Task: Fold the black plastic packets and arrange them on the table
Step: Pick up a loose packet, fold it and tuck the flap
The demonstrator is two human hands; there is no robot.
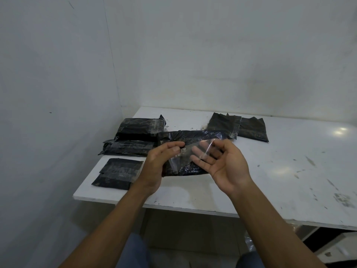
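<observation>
Took in pale walls (pixel 193 55) first, meeting in a corner well beyond the left hand (pixel 158 165) and off to its left. Found the white bench (pixel 280 171) spread beneath both hands and running far out past the right hand (pixel 224 167), scuffed and flecked with dark marks on that side.

Saw the black packet (pixel 195 136) raised between the two hands, crinkled and glossy, its long side reaching from one hand to the other. Noted a pile of taped packets (pixel 135 130) on the bench beyond the left hand and slightly to its left, banded with clear tape. Spotted two flat packets (pixel 251 129) side by side beyond the right hand, their edges overlapping. Picked out folded packets (pixel 119 171) just left of the left hand, near the bench's front edge, one lapped over the other.

Caught the left hand curled round the black packet's left end, thumb and forefinger pinched together at the edge of a clear film (pixel 193 151). Caught the right hand palm up, fingers loose and spread behind that film, grasping nothing that could be made out. Could not tell whether its thumb touched the film's upper corner. Traced the film itself hanging across the front of the black packet, between the hands, creased and catching the light.
</observation>
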